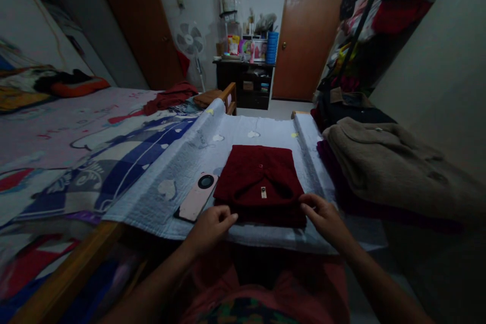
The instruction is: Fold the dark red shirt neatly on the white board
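A dark red cardigan (261,162), folded into a neat rectangle, lies on a pale cloth (190,162). Its neckline faces me, with a small light label inside the collar and one button showing. At the front left corner my left hand (212,227) is closed, fingers curled and thumb against the cardigan's edge. On the opposite front corner, my right hand (323,216) pinches the side of the cardigan between thumb and fingers. Just left of the cardigan lies a pale pink smartphone (196,201), its round camera ring facing up.
A pile of folded clothes with a grey-brown coat (379,157) rises on the right. To the left is a bed (94,111) with a patterned sheet and loose clothes. A fan (191,40), a dark cabinet (243,81) and a wooden door (304,30) stand at the back.
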Motion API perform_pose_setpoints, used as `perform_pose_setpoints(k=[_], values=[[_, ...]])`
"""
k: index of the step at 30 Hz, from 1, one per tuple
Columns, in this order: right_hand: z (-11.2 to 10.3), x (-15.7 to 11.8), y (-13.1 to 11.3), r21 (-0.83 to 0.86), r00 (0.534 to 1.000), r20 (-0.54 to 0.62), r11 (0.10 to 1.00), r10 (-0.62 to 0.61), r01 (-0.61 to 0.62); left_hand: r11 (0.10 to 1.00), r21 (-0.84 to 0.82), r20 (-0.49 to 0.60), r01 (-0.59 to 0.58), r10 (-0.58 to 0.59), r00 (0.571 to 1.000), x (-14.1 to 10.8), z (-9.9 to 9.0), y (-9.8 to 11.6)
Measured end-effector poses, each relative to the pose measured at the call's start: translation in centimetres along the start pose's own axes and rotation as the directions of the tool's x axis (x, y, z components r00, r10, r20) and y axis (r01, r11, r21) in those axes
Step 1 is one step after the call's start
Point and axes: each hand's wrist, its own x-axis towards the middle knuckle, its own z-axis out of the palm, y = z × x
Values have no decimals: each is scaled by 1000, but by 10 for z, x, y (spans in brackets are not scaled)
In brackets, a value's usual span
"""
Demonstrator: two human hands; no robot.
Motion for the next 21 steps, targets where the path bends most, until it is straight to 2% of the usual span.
perform_pose_setpoints(k=[2, 4, 6, 8, 10, 14, 17, 21], values=[[8, 11, 1, -212, 975, -98, 961, -202, 178, 946, 256, -100, -198, 229, 968, 8, -3, 13], [20, 18, 5, -358, 943, -57, 888, -328, 287, 832, 421, -76, -361, 429, 900, 17, -2, 19], [30, 23, 11, -409, 935, 10, 852, -355, 327, 763, 471, -15, -442, 508, 861, 28, 0, 16], [36, 25, 14, -413, 941, 26, 854, -337, 317, 785, 425, 18, -450, 490, 872, 36, 0, 8], [37, 26, 13, -405, 947, -6, 867, -321, 291, 840, 326, 16, -434, 454, 891, 42, -2, 1], [38, 22, 7, -380, 930, -67, 871, -362, 312, 894, 150, -80, -422, 436, 896, 43, -9, -1], [45, 14, 9, -379, 938, 21, 865, -346, 328, 923, 95, -76, -373, 380, 922, 37, -10, 0], [48, 5, 12, -416, 940, 187, 844, -285, 338, 946, 52, 90, -321, 315, 945, 31, -12, 0]])
